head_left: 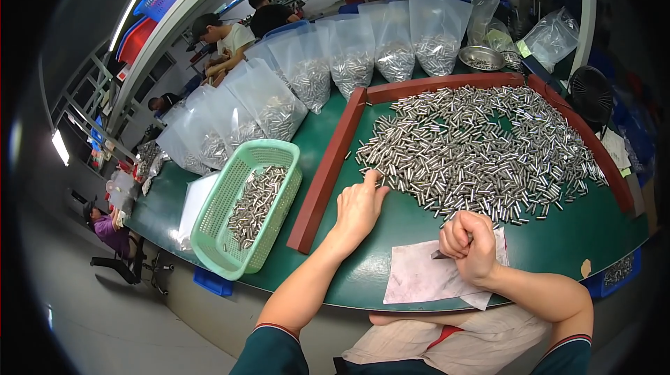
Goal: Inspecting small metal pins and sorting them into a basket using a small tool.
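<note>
A wide heap of short silvery metal pins (481,148) covers the green table in front of me. My left hand (359,206) is at the left edge of the heap, its fingertips against the outermost pins and its thumb held apart. Nothing shows in its grasp, though the palm side is hidden. My right hand (470,244) is closed in a fist above a smudged whitish cloth or paper sheet (417,274). From the fist's lower left juts the end of a small dark flat piece (438,255); the rest is covered by the fingers.
Dark red bars (328,176) frame the heap. A green plastic basket (293,178) with pins stands left. Clear bags (307,78) of pins line the back, beside a metal bowl (481,58). A small black fan (590,93) stands right. Other people (227,40) sit beyond.
</note>
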A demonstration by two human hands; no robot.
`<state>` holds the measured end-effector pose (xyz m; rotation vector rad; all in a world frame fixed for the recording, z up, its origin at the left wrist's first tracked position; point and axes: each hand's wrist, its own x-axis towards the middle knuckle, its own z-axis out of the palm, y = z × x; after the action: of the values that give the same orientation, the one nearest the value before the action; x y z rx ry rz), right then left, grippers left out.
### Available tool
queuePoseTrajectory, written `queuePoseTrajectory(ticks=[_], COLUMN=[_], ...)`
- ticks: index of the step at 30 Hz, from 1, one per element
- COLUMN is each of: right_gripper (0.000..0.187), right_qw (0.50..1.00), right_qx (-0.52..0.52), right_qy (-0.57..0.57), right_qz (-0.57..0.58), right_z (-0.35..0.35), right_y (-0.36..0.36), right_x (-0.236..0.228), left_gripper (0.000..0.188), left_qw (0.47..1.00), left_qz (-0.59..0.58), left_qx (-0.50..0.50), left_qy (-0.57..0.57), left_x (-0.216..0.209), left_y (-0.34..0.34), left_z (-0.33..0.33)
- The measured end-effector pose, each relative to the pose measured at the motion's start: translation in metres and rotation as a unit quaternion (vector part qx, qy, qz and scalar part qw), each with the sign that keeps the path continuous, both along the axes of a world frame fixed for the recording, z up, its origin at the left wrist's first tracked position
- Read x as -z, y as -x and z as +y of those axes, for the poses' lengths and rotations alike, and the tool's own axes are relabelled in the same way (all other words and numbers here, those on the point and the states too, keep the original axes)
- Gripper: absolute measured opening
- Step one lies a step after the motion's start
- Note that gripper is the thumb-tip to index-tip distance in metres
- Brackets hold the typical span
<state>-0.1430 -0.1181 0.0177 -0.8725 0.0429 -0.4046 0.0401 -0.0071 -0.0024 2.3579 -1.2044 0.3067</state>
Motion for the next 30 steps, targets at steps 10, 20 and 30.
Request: queuePoseTrajectory(ticks=[10, 20, 30], right_gripper=[0.038, 0.038, 0.038], right_qw=[1.0, 1.0, 1.0], right_qx=[0.004, 0.01, 0.006], right_qy=[-0.005, -0.018, -0.024], right_qz=[0.005, 0.016, 0.016], right_z=[0.001, 0.0, -0.001], right_y=[-0.001, -0.002, -0.003], right_x=[-0.001, -0.001, 0.0], left_gripper=[0.017, 0.01, 0.016], left_qw=[1.0, 0.998, 0.644], left_qz=[-0.016, 0.015, 0.71], left_qx=[0.006, 0.062, 0.133], left_qy=[-0.003, -0.02, 0.253], left_x=[0.005, 0.002, -0.021], left_y=[-0.009, -0.002, -0.007], left_z=[0.005, 0.003, 0.011])
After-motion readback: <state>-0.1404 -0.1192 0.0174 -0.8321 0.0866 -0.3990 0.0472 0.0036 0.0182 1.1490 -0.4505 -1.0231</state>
